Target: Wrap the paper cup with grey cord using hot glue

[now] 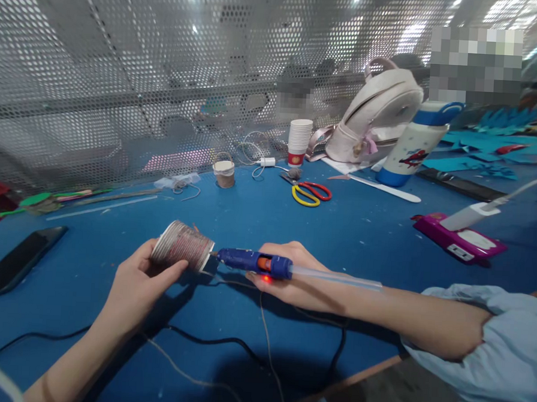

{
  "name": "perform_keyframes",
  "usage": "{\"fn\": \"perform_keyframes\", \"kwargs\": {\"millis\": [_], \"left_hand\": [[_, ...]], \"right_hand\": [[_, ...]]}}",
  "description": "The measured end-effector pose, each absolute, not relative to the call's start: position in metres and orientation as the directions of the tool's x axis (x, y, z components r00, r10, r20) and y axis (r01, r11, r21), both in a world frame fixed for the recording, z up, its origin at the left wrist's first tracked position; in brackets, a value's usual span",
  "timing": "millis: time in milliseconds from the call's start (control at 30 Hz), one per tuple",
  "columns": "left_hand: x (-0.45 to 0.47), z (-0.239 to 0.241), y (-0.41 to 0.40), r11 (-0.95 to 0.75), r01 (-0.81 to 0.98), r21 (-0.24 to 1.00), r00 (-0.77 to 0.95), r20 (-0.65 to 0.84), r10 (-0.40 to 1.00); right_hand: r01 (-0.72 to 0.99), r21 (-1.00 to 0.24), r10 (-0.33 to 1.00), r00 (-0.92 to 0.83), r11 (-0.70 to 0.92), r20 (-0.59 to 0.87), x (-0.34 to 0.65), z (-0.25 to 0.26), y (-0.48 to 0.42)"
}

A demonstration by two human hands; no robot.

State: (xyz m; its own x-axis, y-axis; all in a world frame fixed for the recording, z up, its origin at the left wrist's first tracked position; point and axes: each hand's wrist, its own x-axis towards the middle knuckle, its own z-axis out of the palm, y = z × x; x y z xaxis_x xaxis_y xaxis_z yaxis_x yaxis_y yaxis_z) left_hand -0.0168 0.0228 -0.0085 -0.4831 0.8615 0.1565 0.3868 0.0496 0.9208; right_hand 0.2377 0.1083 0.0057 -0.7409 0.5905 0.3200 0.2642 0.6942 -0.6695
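Note:
My left hand (150, 277) is closed around a paper cup (182, 246) wound with thin cord, tilted on its side above the table. In my right hand (286, 289) is a blue hot glue gun (242, 261), its red light glowing and a clear glue stick (336, 278) poking out of the back. The nozzle points left and meets, or nearly meets, the white edge of the cup; I cannot tell if it touches. A thin string (266, 333) trails from the cup across the table.
Scissors (307, 193), a small cord-wrapped basket (225, 173) and stacked paper cups (300, 141) stand farther back. A backpack (374, 116), a bottle (413, 145) and a purple power strip (458, 238) are at right. A phone (17, 260) lies left; a black cable (211, 341) crosses the front.

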Motion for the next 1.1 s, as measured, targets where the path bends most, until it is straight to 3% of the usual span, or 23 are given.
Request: {"fn": "perform_keyframes", "kwargs": {"millis": [300, 733, 933, 1100], "left_hand": [[-0.02, -0.009, 0.024, 0.054, 0.378, 0.924, -0.499, 0.154, 0.853], [-0.024, -0.012, 0.023, 0.058, 0.344, 0.937, -0.464, 0.116, 0.878], [-0.026, -0.012, 0.024, 0.054, 0.324, 0.944, -0.461, 0.108, 0.881], [-0.025, -0.013, 0.027, 0.035, 0.377, 0.926, -0.486, 0.165, 0.858]], "right_hand": [[0.349, -0.748, 0.68, -0.71, 0.565, 0.182, 0.238, 0.009, 0.11], [0.343, -0.771, 0.684, -0.712, 0.536, 0.158, 0.238, 0.012, 0.11], [0.333, -0.828, 0.709, -0.697, 0.45, 0.105, 0.239, 0.016, 0.116], [0.415, -0.839, 0.738, -0.674, 0.353, -0.023, 0.241, 0.017, 0.135]]}}
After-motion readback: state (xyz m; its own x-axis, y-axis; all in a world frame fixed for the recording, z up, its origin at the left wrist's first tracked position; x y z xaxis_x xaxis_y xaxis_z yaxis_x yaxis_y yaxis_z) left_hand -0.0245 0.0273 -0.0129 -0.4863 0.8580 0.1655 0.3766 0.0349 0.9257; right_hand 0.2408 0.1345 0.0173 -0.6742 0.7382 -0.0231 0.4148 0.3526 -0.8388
